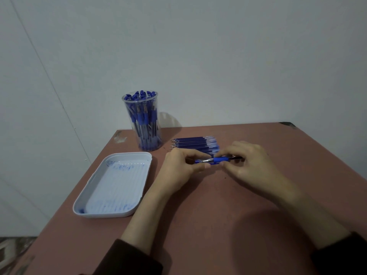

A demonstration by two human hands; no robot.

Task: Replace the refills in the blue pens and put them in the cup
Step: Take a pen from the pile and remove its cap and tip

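A single head-worn, wide-angle view looks forward and down from the near edge of the table (208, 225) — close above it. Beyond the table's far edge, the wall (198, 46) fills the upper half.

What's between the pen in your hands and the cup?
In the head view, the tip end of the refills lies between pen and cup; otherwise bare table.
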